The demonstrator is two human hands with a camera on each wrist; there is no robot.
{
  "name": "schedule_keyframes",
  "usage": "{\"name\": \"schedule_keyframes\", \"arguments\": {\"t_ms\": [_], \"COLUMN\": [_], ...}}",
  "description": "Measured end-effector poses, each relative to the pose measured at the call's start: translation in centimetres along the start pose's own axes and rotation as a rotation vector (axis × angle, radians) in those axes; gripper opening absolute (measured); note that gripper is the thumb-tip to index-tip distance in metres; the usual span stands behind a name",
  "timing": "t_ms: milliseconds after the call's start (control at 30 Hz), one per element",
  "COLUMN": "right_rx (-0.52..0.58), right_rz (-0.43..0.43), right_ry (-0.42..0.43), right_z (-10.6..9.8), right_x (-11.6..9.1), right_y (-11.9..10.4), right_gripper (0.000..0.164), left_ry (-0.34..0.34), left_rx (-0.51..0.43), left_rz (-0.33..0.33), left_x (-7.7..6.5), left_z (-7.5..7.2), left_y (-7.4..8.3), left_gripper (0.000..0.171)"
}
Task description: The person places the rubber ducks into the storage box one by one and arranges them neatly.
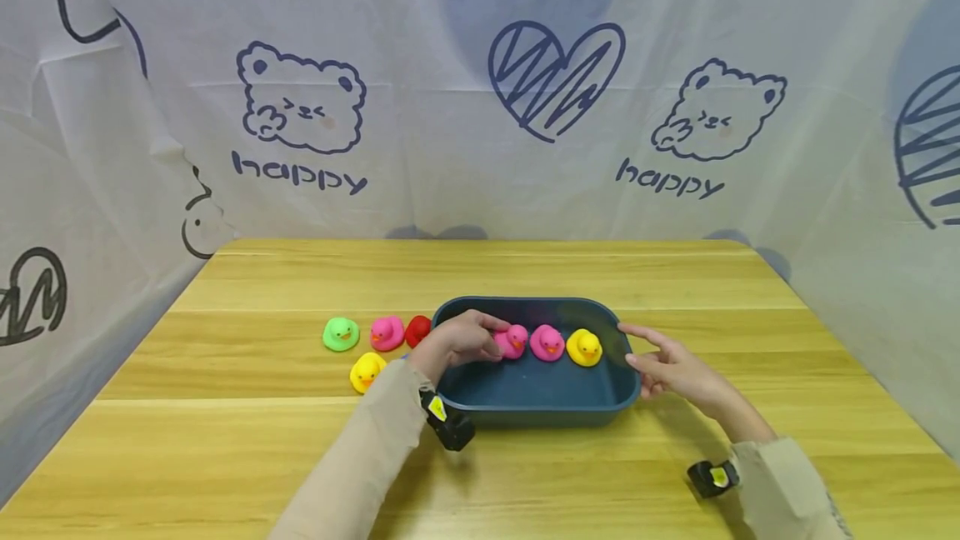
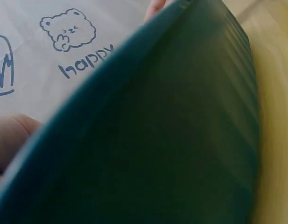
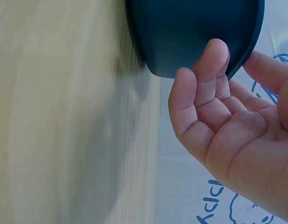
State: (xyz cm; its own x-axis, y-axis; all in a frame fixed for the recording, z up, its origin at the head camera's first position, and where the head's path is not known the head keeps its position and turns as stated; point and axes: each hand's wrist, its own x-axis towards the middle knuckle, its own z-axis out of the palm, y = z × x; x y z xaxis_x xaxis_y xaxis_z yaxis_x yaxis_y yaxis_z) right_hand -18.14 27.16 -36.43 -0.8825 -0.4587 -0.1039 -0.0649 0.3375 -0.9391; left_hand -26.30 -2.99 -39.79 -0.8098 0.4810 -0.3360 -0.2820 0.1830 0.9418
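Observation:
My left hand [image 1: 461, 340] reaches over the left end of a dark blue plastic basin [image 1: 536, 418], its thumb and index finger pinching a pink rubber duck [image 1: 512, 342] inside. To the right of that duck, a second pink duck [image 1: 547, 343] and a yellow duck [image 1: 584, 347] sit in a row. My right hand [image 1: 671, 369] is at the basin's right end, with loosely bent fingers touching its outer wall [image 3: 181, 32] in the right wrist view. The basin's side [image 2: 172, 121] fills most of the left wrist view and hides the held duck.
Left of the basin, on the wooden table [image 1: 187, 457], are a green duck [image 1: 341, 334], a pink duck [image 1: 387, 333], a yellow duck [image 1: 367, 372] and a partly covered red duck [image 1: 417, 330]. A sliver of blue shows beside the left sleeve. Printed cloth [image 1: 420, 123] surrounds the table.

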Motion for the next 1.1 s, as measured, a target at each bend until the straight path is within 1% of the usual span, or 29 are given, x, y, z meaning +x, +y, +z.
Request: {"name": "schedule_keyframes", "arguments": {"t_ms": [33, 133, 167, 200, 267, 333, 400, 433, 500, 567, 600, 633, 667, 700, 733, 800, 867, 933, 1033, 1100], "right_rx": [-0.001, -0.006, -0.008, -0.008, -0.011, -0.016, -0.017, -0.018, -0.019, -0.015, -0.013, -0.013, -0.013, -0.013, -0.014, -0.016, -0.020, -0.021, -0.022, -0.022], "right_rz": [-0.002, -0.004, -0.005, -0.002, 0.003, 0.004, 0.008, 0.008, 0.006, 0.012, 0.014, 0.015, 0.017, 0.018, 0.019, 0.019, 0.018, 0.023, 0.025, 0.030], "right_ry": [0.000, -0.002, -0.002, -0.001, 0.004, 0.006, 0.009, 0.009, 0.008, 0.011, 0.012, 0.013, 0.014, 0.015, 0.016, 0.016, 0.013, 0.014, 0.013, 0.016], "right_z": [0.0, 0.0, 0.0, 0.0, 0.0, 0.0, 0.0, 0.0, 0.1, 0.1, 0.1, 0.1, 0.1, 0.1, 0.1, 0.1, 0.1, 0.0, 0.0, 0.0], "right_x": [0.0, 0.0, 0.0, 0.0, 0.0, 0.0, -0.1, -0.1, -0.1, -0.1, -0.1, -0.1, -0.1, -0.1, -0.1, -0.1, -0.1, 0.0, 0.1, 0.1], "right_y": [0.0, 0.0, 0.0, 0.0, -0.1, -0.1, -0.1, -0.1, -0.1, -0.2, -0.2, -0.2, -0.3, -0.3, -0.3, -0.3, -0.2, -0.1, 0.0, 0.0], "right_gripper": [0.059, 0.060, 0.060, 0.060, 0.060, 0.060, 0.060, 0.060, 0.060, 0.060, 0.060, 0.060, 0.060, 0.060, 0.060, 0.060, 0.060, 0.060, 0.061, 0.061], "left_ry": [0.005, 0.042, 0.083, 0.097, 0.110, 0.119, 0.131, 0.132, 0.094, 0.102, 0.087, 0.075, 0.080, 0.107, 0.132, 0.143, 0.195, 0.221, 0.251, 0.265], "left_rx": [0.017, 0.092, 0.135, 0.176, 0.207, 0.210, 0.206, 0.190, 0.144, 0.125, 0.103, 0.084, 0.076, 0.088, 0.105, 0.126, 0.199, 0.268, 0.364, 0.400], "left_rz": [0.000, 0.003, -0.022, -0.019, -0.015, -0.010, -0.012, -0.014, 0.035, 0.029, 0.039, 0.049, 0.044, 0.015, -0.001, 0.006, -0.003, 0.025, 0.078, 0.122], "left_x": [0.1, -0.6, -1.7, -2.3, -3.3, -3.4, -3.2, -2.4, 0.0, 2.4, 3.7, 4.6, 4.8, 4.3, 3.3, 1.1, -1.4, -3.0, -3.9, -4.1], "left_z": [0.0, 0.4, 1.0, 1.3, 1.7, 1.8, 1.7, 1.4, 0.2, -0.8, -1.5, -2.0, -2.1, -1.7, -1.2, -0.4, 0.9, 1.4, 1.6, 1.6], "left_y": [-0.1, 0.5, 1.5, 1.9, 2.7, 2.8, 2.6, 2.0, 0.0, -1.8, -2.8, -3.6, -3.7, -3.2, -2.4, -0.7, 1.4, 2.5, 2.9, 2.9], "left_gripper": [0.046, 0.043, 0.044, 0.042, 0.041, 0.040, 0.038, 0.038, 0.037, 0.037, 0.037, 0.038, 0.038, 0.039, 0.039, 0.039, 0.037, 0.035, 0.035, 0.034]}}
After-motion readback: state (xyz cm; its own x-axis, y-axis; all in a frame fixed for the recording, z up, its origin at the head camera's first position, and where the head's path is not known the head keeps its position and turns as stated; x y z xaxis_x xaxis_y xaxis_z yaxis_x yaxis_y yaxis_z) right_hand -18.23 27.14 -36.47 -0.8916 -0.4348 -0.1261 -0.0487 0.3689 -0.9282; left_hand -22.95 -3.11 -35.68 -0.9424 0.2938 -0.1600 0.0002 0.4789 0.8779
